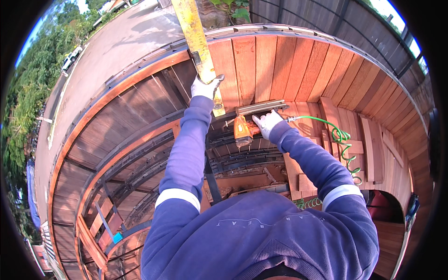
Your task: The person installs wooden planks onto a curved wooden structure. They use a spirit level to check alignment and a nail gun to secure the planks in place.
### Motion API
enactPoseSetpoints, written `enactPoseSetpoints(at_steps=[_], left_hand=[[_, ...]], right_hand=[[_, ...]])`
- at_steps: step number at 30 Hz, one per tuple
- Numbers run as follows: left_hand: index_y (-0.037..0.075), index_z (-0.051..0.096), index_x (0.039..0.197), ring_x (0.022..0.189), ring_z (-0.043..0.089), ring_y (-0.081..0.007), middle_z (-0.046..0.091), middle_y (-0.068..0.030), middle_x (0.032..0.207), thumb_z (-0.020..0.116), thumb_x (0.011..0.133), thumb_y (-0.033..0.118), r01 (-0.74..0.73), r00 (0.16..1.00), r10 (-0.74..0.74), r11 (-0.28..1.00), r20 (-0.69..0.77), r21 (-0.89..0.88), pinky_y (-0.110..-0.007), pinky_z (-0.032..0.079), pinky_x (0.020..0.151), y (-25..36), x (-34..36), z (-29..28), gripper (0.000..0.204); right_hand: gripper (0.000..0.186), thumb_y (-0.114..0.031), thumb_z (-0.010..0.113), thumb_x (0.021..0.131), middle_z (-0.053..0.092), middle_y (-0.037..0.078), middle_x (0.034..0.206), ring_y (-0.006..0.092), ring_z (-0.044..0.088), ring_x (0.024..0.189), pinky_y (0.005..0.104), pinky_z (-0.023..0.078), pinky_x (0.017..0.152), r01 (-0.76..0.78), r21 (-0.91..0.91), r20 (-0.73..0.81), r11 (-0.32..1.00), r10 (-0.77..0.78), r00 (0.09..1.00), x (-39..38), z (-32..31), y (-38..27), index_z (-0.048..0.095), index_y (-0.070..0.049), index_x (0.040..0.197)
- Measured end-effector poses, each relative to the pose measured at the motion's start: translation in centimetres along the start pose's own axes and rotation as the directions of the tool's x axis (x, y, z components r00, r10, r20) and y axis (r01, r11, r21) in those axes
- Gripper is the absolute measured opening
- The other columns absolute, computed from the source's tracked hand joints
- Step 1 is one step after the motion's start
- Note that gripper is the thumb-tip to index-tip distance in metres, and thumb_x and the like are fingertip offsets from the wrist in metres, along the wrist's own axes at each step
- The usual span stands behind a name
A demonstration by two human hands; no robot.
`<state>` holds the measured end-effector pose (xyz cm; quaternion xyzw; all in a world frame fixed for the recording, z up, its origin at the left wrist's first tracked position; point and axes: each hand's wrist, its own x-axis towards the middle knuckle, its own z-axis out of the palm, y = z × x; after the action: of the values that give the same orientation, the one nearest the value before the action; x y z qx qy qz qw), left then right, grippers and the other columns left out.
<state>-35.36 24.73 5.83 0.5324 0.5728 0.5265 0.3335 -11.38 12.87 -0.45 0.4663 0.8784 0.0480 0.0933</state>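
My left hand (204, 87), in a white glove with dark fingertips, grips a long yellow spirit level (192, 32) with worn paint. The level runs from the far edge toward me, lying over the reddish wooden planks (242, 70) where they meet the dark, unplanked part. To its right, my right hand (268, 124), gloved the same way, is closed round the handle of an orange and black nail gun (242, 131). The handle is partly hidden by the fingers. From the gun's back end a green coiled air hose (343, 135) leads off to the right.
Curved dark frame rails (135, 158) with gaps between them stretch across the left and below the hands. Several loose boards (371, 149) lie on the right. A dark fence (303, 21) stands beyond the planks; a paved road (126, 37) passes at the far left.
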Motion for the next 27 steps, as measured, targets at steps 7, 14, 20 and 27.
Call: enactPoseSetpoints(at_steps=[7, 14, 20, 27], left_hand=[[0.001, 0.064, 0.099, 0.064, 0.053, -0.0118, 0.062, -0.0015, 0.076, 0.088, 0.067, 0.033, 0.014, 0.999, -0.017, 0.992, 0.027, 0.124, -0.03, 0.047, 0.06, 0.5, 0.1, -0.4, 0.051], [0.003, 0.064, 0.095, 0.061, 0.051, -0.011, 0.061, -0.0003, 0.072, 0.088, 0.067, 0.031, -0.037, 0.999, 0.035, 0.995, 0.024, 0.094, -0.029, 0.045, 0.057, 0.1, 0.4, 0.1, 0.046], [0.004, 0.064, 0.093, 0.058, 0.048, -0.0091, 0.059, 0.002, 0.069, 0.088, 0.068, 0.024, 0.0, 1.0, 0.0, 1.0, 0.028, 0.022, -0.029, 0.042, 0.053, -0.8, 0.7, 0.3, 0.041], [0.003, 0.064, 0.097, 0.063, 0.051, -0.0107, 0.061, 0.0001, 0.075, 0.088, 0.068, 0.027, -0.014, 0.999, 0.013, 0.999, 0.03, 0.047, -0.029, 0.045, 0.058, -0.4, 0.4, 0.1, 0.044]], right_hand=[[0.048, -0.018, 0.046, 0.091, 0.067, 0.013, 0.095, 0.0282, 0.066, 0.088, 0.0468, 0.046, 0.086, 0.072, 0.018, 0.005, 0.997, -0.072, 0.997, 0.3, -1.0, -1.2, 0.045, -0.007, 0.138], [0.048, -0.023, 0.047, 0.091, 0.066, 0.012, 0.094, 0.0274, 0.064, 0.089, 0.0465, 0.044, 0.086, 0.006, -0.012, 0.014, 1.0, -0.006, 1.0, 1.5, 1.2, -2.0, 0.047, -0.006, 0.137], [0.05, -0.018, 0.045, 0.091, 0.067, 0.013, 0.099, 0.0293, 0.065, 0.09, 0.0506, 0.045, 0.088, 0.043, 0.024, 0.013, 0.999, -0.044, 0.999, 0.8, 0.0, -2.2, 0.043, -0.006, 0.139], [0.049, -0.022, 0.048, 0.09, 0.067, 0.013, 0.099, 0.0294, 0.065, 0.092, 0.0505, 0.044, 0.091, -0.035, 0.047, 0.034, 0.998, 0.034, 0.999, 0.2, 0.9, -0.9, 0.047, -0.008, 0.136]])
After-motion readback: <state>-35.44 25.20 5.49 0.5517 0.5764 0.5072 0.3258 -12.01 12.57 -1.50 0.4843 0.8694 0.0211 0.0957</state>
